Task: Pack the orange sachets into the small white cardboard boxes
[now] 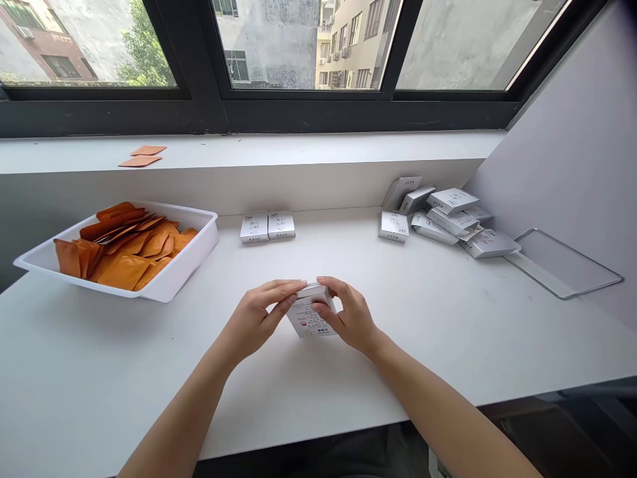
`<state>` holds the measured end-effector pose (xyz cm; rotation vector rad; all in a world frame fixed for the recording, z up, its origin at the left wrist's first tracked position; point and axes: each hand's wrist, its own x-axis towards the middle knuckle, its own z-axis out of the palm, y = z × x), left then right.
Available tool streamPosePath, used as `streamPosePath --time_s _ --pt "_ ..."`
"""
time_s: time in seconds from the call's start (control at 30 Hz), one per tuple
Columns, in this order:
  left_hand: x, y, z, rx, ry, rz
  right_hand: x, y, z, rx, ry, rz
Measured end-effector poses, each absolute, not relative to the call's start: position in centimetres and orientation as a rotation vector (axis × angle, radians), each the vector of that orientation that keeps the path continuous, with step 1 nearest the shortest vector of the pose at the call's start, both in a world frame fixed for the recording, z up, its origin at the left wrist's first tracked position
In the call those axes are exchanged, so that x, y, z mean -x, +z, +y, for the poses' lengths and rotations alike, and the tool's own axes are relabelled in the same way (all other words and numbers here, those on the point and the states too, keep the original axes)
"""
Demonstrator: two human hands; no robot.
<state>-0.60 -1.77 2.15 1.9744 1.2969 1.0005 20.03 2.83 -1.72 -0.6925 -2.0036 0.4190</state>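
Observation:
Between my two hands a small white printed box [311, 317] stands tilted on the white table, its top end facing up. My left hand [261, 312] is closed on the box's upper left edge, thumb and fingers pinching near the top flap. Around the upper right side, my right hand [351, 312] grips the box with its thumb across the printed face. Whether the top flap is fully closed, I cannot tell. Behind my hands, a pair of similar white boxes [267, 228] lies side by side near the wall.
To the left sits a white plastic tray [192, 262] heaped with orange packets [134, 249]. A pile of white boxes [452, 216] lies at the back right, beside a wire frame [592, 285] against the side wall. Two flat orange pieces [142, 160] rest on the windowsill [308, 149].

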Motion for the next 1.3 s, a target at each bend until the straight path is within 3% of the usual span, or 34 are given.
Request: streamPosePath --time_s 0.2,0.37,0.47,0.63,0.8,0.93,1.3 --pt "0.2 2.1 -2.1 -2.567 0.875 1.462 -20.1 -1.4 3.0 0.683 0.457 -1.972" --pt "-0.3 2.1 -2.1 -2.558 0.783 1.564 -20.2 -1.5 3.0 0.683 0.560 -1.989" --pt "-0.4 1.9 -2.1 -2.481 0.769 1.573 -20.4 -1.2 3.5 0.818 0.737 -1.847" --pt "-1.9 1.5 -2.7 -1.983 1.066 1.595 -20.2 -0.4 3.8 1.036 1.278 -1.110" --pt "-2.8 0.9 -2.5 -1.465 1.136 1.406 -19.6 -0.3 3.1 0.835 1.597 -1.151" --pt "-1.0 1.2 -1.6 -1.348 1.366 1.376 -20.2 -0.7 3.3 0.819 1.537 -1.535" --pt "1.1 3.0 -1.9 -1.662 1.197 1.421 -22.2 -0.5 4.4 0.862 1.229 -1.942"
